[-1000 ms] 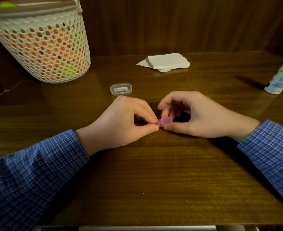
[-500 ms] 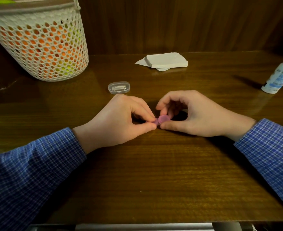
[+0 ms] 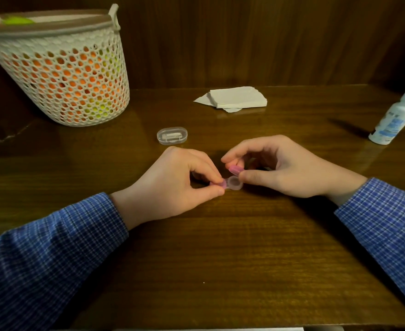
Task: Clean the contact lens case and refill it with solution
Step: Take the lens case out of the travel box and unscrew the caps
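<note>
At table centre, the left hand (image 3: 170,185) pinches the still-capped pink end of the contact lens case (image 3: 230,183) between thumb and forefinger. The right hand (image 3: 280,168) holds the removed pink cap (image 3: 235,169) in curled fingertips just above the open, translucent well. Behind lie a clear plastic box (image 3: 172,135) and folded tissues (image 3: 237,97); the solution bottle (image 3: 395,115) stands far right, a perforated basket (image 3: 65,75) far left.

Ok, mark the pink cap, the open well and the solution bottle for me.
Pink cap (image 3: 235,169), head view, on its rim between the right fingers.
Open well (image 3: 234,182), head view, on the clear cup's centre.
Solution bottle (image 3: 392,120), head view, on its label.
</note>
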Available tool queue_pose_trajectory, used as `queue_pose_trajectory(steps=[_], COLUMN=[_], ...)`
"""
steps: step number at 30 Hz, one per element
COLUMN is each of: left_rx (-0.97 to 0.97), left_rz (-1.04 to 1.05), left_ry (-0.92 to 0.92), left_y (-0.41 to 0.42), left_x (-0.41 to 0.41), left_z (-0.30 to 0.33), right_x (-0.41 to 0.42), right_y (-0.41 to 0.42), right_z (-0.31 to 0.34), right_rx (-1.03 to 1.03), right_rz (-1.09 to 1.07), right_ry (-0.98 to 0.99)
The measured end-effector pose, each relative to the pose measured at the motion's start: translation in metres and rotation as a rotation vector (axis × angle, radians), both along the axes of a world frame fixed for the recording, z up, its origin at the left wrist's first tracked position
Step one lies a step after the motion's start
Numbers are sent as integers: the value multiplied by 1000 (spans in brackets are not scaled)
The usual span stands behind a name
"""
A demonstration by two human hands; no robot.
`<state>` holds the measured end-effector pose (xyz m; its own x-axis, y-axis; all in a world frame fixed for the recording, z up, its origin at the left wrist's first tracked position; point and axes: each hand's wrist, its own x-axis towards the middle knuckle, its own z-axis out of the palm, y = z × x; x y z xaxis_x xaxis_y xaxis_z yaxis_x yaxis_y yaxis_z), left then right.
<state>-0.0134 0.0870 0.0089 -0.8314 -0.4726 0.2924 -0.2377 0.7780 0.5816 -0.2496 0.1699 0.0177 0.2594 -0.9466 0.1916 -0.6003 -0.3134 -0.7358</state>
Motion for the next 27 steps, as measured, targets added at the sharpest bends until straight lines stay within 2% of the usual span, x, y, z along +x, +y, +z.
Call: queue_pose_trajectory(steps=[4,10,12,18,22,27], left_rx=[3,16,21,37,47,50], left_rz=[13,9,8,-3,-6,-8], left_ry=[-13,-15,-12,-7,-2,6], left_y=[1,0,0,0,0,-1], left_x=[0,0,0,-1,0,-1], left_z=[0,0,-1,-1,-2,-3], right_x=[-6,-13,-15,-24,-26,-26], right_y=[-3,-8,-10,-18,-23,-24], right_z=[-1,-5,-7,-16,-18,-17], right_rx=[30,18,-12,-113,-86,-56], right_rz=[22,-45,-111,-446,-520,-596], right_ry=[7,-274,-305,89,156,127])
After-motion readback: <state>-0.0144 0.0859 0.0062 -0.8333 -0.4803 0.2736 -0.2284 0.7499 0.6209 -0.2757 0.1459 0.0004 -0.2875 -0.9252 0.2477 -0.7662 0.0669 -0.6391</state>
